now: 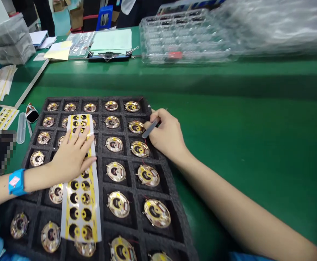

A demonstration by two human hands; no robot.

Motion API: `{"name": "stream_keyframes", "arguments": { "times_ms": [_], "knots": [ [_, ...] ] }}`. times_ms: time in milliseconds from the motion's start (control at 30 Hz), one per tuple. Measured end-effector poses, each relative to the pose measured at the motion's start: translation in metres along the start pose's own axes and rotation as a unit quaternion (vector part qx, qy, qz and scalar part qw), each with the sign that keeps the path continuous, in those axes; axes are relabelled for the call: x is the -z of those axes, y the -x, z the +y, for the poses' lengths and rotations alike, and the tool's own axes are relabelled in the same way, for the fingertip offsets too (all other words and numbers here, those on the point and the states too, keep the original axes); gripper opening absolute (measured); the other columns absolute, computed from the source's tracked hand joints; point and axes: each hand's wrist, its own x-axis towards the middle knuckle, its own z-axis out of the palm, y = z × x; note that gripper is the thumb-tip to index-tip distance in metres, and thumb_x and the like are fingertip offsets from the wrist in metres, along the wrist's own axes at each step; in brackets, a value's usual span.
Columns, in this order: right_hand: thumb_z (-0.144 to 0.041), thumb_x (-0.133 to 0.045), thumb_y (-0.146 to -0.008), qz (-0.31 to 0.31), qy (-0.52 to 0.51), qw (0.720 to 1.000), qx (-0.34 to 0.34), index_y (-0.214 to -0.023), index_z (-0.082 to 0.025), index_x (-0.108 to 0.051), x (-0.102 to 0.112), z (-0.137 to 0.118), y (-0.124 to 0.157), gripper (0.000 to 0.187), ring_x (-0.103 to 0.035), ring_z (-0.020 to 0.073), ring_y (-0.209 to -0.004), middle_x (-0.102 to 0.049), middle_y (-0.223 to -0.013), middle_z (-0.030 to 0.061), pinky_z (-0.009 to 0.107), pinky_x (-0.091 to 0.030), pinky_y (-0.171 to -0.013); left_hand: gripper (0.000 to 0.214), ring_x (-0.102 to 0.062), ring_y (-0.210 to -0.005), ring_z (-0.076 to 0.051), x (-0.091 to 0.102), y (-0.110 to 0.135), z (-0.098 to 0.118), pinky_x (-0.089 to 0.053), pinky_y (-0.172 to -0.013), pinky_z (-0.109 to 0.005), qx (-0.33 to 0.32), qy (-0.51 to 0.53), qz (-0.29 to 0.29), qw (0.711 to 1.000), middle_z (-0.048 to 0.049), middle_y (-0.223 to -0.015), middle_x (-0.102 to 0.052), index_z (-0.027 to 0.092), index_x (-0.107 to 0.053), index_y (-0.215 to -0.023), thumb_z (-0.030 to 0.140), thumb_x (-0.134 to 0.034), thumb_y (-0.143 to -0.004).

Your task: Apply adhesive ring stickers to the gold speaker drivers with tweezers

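Observation:
My left hand lies with spread fingers on a strip of yellow-and-white adhesive stickers with dark round cut-outs. The strip rests across a black foam tray, whose compartments hold round gold-coloured watch parts. At the tray's right edge, my right hand is closed around grey metal tweezers; their blunt end points down and left over the right column. Several parts in that column, such as one watch part, carry yellow stickers and thin red wires. Part of the strip is hidden under my left hand.
Left of the tray lie a smartwatch, a clear plastic tube and more sticker sheets. A clipboard with papers and clear plastic trays sit along the back of the green table. Clear boxes are stacked at the far left.

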Motion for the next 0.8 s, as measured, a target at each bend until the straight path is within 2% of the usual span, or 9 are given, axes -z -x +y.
{"name": "stream_keyframes", "arguments": {
  "times_ms": [67,133,200,300,367,433,500,633,800],
  "knots": [
    [-0.028,-0.055,-0.069,0.007,-0.009,1.000,0.005,-0.070,-0.024,-0.038,0.007,0.000,0.001,0.017,-0.061,0.0285,-0.084,-0.059,-0.076,0.0037,0.040,-0.046,-0.072,0.060,-0.020,-0.145,-0.040,0.005,-0.002,0.006,-0.023,-0.114,-0.060,-0.002,-0.009,-0.010,1.000,-0.0213,-0.154,-0.030,0.007,-0.040,-0.142,0.048,-0.035,-0.098],
    [-0.037,-0.055,-0.076,0.022,-0.020,0.999,0.019,-0.076,-0.024,-0.039,0.015,-0.006,0.002,0.020,-0.059,0.0326,-0.104,-0.063,-0.094,0.0086,0.047,-0.046,-0.083,0.060,-0.019,-0.145,-0.041,0.012,-0.008,0.008,-0.022,-0.114,-0.063,-0.008,-0.014,-0.012,1.000,-0.0228,-0.155,-0.027,0.006,-0.039,-0.142,0.047,-0.036,-0.098],
    [-0.042,-0.049,-0.087,0.034,-0.033,0.998,0.044,-0.083,-0.025,-0.043,0.026,-0.020,0.009,0.019,-0.057,0.0308,-0.110,-0.064,-0.102,0.0091,0.049,-0.045,-0.089,0.061,-0.017,-0.145,-0.042,0.018,-0.014,0.008,-0.021,-0.113,-0.064,-0.020,-0.010,-0.002,1.000,-0.0245,-0.155,-0.023,0.005,-0.038,-0.142,0.046,-0.042,-0.097],
    [-0.046,-0.034,-0.102,-0.003,-0.091,0.988,0.124,-0.097,-0.025,-0.057,0.044,-0.044,0.035,0.031,-0.061,0.0236,-0.087,-0.062,-0.092,0.0048,0.040,-0.050,-0.075,0.052,-0.023,-0.144,-0.040,0.024,-0.020,0.007,-0.027,-0.113,-0.061,-0.070,0.024,0.037,0.997,-0.0244,-0.154,-0.028,0.006,-0.044,-0.137,0.035,-0.048,-0.095],
    [-0.045,-0.028,-0.105,-0.098,-0.126,0.972,0.173,-0.101,-0.026,-0.062,0.055,-0.056,0.058,0.040,-0.056,0.0192,-0.067,-0.055,-0.080,0.0026,0.034,-0.047,-0.058,0.032,-0.038,-0.138,-0.032,0.024,-0.025,0.006,-0.036,-0.110,-0.052,-0.149,0.064,0.092,0.983,-0.0195,-0.145,-0.045,0.009,-0.057,-0.123,0.022,-0.045,-0.096],
    [-0.038,-0.030,-0.106,-0.196,-0.136,0.952,0.190,-0.107,-0.026,-0.063,0.062,-0.062,0.078,0.035,-0.057,0.0187,-0.066,-0.056,-0.081,0.0035,0.033,-0.047,-0.054,0.026,-0.056,-0.120,-0.025,0.020,-0.029,0.006,-0.047,-0.100,-0.042,-0.246,0.104,0.140,0.954,-0.0127,-0.123,-0.064,0.012,-0.066,-0.100,0.014,-0.040,-0.096],
    [-0.027,-0.039,-0.103,-0.234,-0.151,0.940,0.196,-0.109,-0.025,-0.061,0.064,-0.064,0.090,0.023,-0.061,0.0197,-0.070,-0.060,-0.085,0.0048,0.033,-0.050,-0.054,0.030,-0.064,-0.100,-0.021,0.015,-0.032,0.007,-0.053,-0.085,-0.034,-0.312,0.132,0.158,0.928,-0.0081,-0.100,-0.072,0.014,-0.067,-0.083,0.014,-0.040,-0.097],
    [-0.017,-0.051,-0.097,-0.261,-0.169,0.930,0.197,-0.103,-0.027,-0.056,0.063,-0.062,0.094,0.013,-0.066,0.0192,-0.071,-0.064,-0.084,0.0028,0.031,-0.056,-0.055,0.032,-0.063,-0.092,-0.021,0.007,-0.031,0.007,-0.053,-0.074,-0.032,-0.341,0.154,0.149,0.915,-0.0069,-0.091,-0.072,0.014,-0.069,-0.081,0.016,-0.042,-0.098],
    [-0.023,-0.057,-0.096,-0.288,-0.156,0.932,0.157,-0.096,-0.026,-0.056,0.063,-0.061,0.092,0.003,-0.068,0.0177,-0.069,-0.067,-0.084,0.0003,0.029,-0.060,-0.058,0.033,-0.063,-0.092,-0.020,0.011,-0.028,0.006,-0.052,-0.073,-0.032,-0.339,0.142,0.132,0.920,-0.0066,-0.092,-0.072,0.013,-0.070,-0.086,0.015,-0.039,-0.099]
  ]
}}
